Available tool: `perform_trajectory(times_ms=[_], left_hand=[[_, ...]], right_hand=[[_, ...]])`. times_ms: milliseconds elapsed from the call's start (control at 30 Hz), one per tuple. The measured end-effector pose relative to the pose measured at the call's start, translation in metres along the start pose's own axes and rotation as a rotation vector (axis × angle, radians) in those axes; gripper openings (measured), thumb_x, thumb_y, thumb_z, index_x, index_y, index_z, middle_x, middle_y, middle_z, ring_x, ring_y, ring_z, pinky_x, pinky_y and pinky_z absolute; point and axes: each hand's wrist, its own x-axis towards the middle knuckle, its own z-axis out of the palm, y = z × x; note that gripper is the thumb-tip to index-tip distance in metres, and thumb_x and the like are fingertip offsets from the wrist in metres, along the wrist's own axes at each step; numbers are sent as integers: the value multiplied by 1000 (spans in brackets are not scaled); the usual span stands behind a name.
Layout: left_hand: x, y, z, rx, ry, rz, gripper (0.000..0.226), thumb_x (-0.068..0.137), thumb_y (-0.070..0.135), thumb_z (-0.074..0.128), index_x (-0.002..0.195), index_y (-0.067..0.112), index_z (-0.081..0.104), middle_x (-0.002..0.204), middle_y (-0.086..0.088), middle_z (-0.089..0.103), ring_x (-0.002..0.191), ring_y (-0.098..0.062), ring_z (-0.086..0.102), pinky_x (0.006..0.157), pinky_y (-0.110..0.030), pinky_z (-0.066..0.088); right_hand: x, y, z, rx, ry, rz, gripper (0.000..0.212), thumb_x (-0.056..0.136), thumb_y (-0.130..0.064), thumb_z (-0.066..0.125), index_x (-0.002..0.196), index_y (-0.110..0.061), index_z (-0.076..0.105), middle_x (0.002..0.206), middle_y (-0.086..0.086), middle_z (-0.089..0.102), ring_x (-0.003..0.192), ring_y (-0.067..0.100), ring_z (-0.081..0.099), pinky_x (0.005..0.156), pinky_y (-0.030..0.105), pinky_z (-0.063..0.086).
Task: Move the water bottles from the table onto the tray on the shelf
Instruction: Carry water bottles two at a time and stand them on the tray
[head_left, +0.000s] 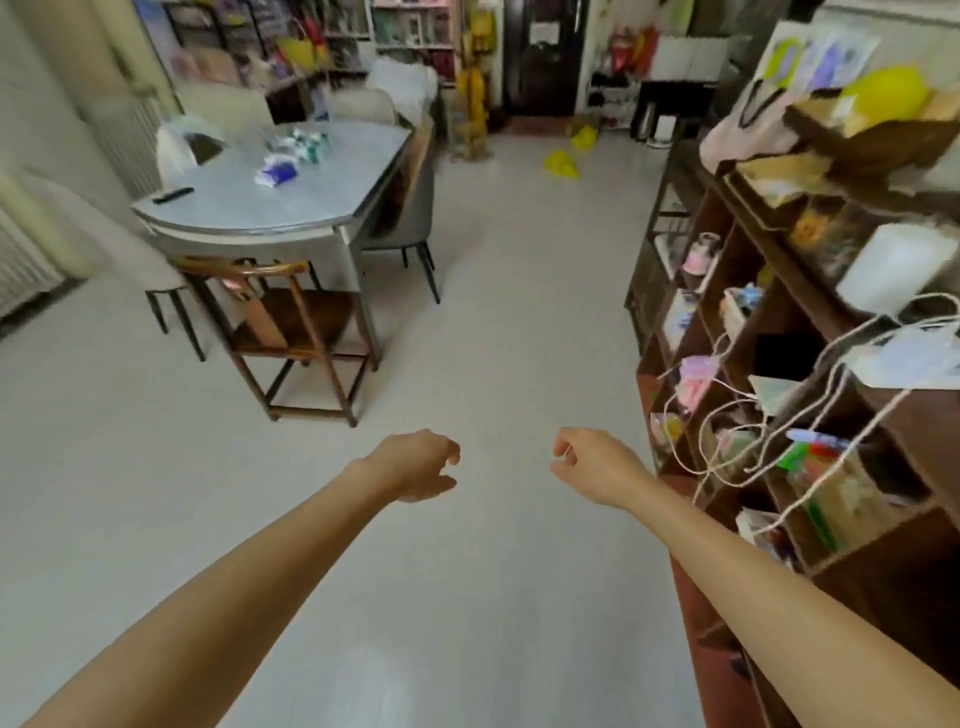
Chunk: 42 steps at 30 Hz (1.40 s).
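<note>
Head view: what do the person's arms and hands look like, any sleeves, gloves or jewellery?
Both forearms are bare from the bottom edge of the frame up to the wrists, with no sleeve in view. The left hand and right hand wear no gloves. No watch, bracelet or ring is visible, though the picture is somewhat blurred, so small items on the fingers cannot be ruled out. No markings are visible on either arm.

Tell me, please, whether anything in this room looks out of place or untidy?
Yes: yellow items lie loose on the floor near the far doorway, and white cords dangle in tangled loops down the shelf front on the right.
</note>
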Motion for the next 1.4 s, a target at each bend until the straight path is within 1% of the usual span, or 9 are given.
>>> perform_trajectory(times_ms=[133,400,500,567,767,933,1133,1267,1400], left_hand=[[30,-87,-31,-78,54,-111,40,94,36,53,131,21,51,130,0,59,116,-22,56,94,-36,48],[129,-201,-74,-242,120,-265,39,93,34,56,130,20,53,128,0,60,116,-20,57,97,-37,49],[148,-243,-92,-297,95,-355,38,93,33,57,129,20,53,129,1,59,117,-18,57,95,-32,48],[162,-276,-108,-336,140,-414,36,94,31,56,127,19,55,128,1,60,117,-18,57,92,-29,47],[192,-374,-137,-387,174,-542,36,94,32,55,127,19,57,126,1,62,114,-17,58,92,-31,50],[207,-478,-146,-423,238,-625,38,93,29,55,130,18,54,132,-2,59,120,-21,55,97,-35,48],[246,-596,-193,-446,255,-597,33,93,22,56,125,16,57,127,-3,62,116,-21,59,95,-32,50],[306,-639,-218,-468,255,-512,33,91,21,58,123,17,59,125,-3,62,112,-20,61,93,-35,53],[382,-666,-243,-416,221,-410,35,92,30,57,125,18,57,125,-3,62,113,-20,60,95,-39,52]], right_hand=[[84,-52,-4,3,-59,-41,21,88,-32,55,104,-20,60,108,2,68,99,24,62,84,32,50],[276,-129,-15,-31,-122,-206,23,88,-32,56,107,-18,59,107,2,66,98,24,62,85,32,51],[341,-174,-24,-73,-191,-295,23,89,-31,56,107,-17,59,108,4,65,98,25,61,85,32,51],[384,-208,-29,-96,-203,-349,23,89,-30,56,107,-16,58,110,5,65,97,25,61,83,32,51],[474,-309,-25,-144,-274,-486,20,92,-26,53,107,-14,58,110,6,65,99,26,60,85,33,50],[546,-410,-8,-115,-285,-591,11,94,-25,57,100,-16,59,92,0,61,87,17,59,80,30,50],[623,-482,-8,-114,-244,-520,18,95,-26,55,108,-14,60,95,2,63,86,16,59,80,28,50],[679,-488,-22,-133,-212,-426,22,95,-27,55,112,-14,59,109,6,65,99,22,61,82,29,48],[749,-478,-38,-105,-166,-325,20,94,-27,55,109,-16,60,108,6,65,93,23,58,76,26,43]])
